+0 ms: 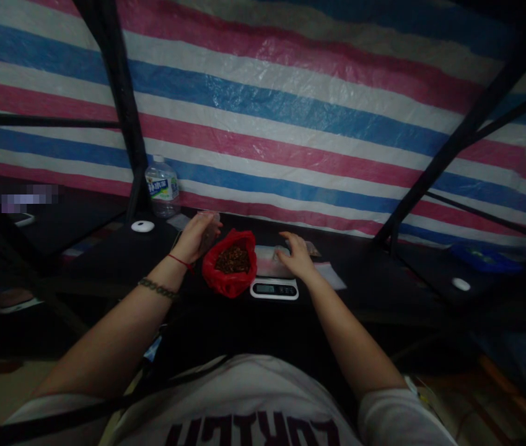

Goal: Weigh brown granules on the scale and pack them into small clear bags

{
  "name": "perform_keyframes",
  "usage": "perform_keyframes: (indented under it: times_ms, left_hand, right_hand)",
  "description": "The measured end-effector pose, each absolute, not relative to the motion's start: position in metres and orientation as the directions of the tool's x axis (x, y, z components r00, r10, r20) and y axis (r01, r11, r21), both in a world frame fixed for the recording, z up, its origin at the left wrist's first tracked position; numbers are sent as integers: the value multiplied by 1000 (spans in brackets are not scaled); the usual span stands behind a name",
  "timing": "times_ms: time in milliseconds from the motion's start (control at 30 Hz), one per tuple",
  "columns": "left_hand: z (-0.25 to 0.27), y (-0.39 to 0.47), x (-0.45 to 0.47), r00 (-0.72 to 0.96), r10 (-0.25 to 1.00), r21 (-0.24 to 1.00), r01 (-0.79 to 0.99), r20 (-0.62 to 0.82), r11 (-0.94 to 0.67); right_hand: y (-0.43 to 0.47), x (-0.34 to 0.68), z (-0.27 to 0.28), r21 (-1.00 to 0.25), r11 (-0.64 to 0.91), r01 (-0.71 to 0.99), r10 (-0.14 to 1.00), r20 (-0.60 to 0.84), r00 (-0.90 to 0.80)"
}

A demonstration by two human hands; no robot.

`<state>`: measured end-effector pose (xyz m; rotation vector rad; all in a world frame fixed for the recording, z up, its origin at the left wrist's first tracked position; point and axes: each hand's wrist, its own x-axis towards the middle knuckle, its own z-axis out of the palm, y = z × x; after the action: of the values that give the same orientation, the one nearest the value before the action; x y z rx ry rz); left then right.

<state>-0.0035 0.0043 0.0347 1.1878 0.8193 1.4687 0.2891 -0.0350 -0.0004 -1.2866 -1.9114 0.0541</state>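
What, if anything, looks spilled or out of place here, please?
Nothing stands out: the open red plastic bag holds its small brown pieces with no visible spill, and the white digital scale lies flat beside it. Dim light limits detail.

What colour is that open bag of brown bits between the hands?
The open bag is red; it shows in the head view, the only one here.

You're at what looks like a makeshift workshop bench, set up for weighing.
Beyond your left hand [197,236] and right hand [297,255], a red, white and blue striped plastic sheet [263,145] serves as wall between black metal posts [122,105]; a white rectangular digital scale [274,289] shows just nearer you than your right hand, on a flat black tabletop [360,272].
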Motion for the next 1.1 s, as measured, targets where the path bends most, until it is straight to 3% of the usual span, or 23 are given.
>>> perform_keyframes:
  times_ms: [67,200,333,433,533,633,767,867,967,1100]
  left_hand:
    - [32,7,-8,36,965,921,-309,261,-237]
    - [28,8,-9,27,966,923,-302,259,-239]
    - [27,8,-8,72,946,931,-215,317,-296]
    - [25,11,-16,86,938,927,147,335,-344]
    - [21,17,-27,73,954,747,606,291,-274]
    - [16,20,-34,98,977,620,759,191,-198]
    - [10,21,-36,172,982,565,803,83,-189]
    - [7,22,-35,160,983,580,794,91,-183]
    - [9,23,-33,128,971,678,697,202,-233]
    - [20,23,-29,32,913,814,441,406,-378]
  right_hand:
    - [-37,272,14,-447,550,706,781,575,-244]
    - [-28,222,31,-420,687,593,727,372,-578]
    - [-4,179,29,-283,693,663,714,147,-684]
    - [12,163,21,-202,626,753,768,-11,-641]
    - [23,157,14,-166,595,787,792,-44,-608]
    - [28,154,11,-130,602,788,791,-41,-611]
    - [34,152,9,-125,610,783,783,-56,-619]
    - [36,151,7,-140,610,780,783,-44,-621]
    - [35,151,7,-132,635,761,766,-22,-643]
    - [28,157,14,-163,625,763,772,-12,-635]
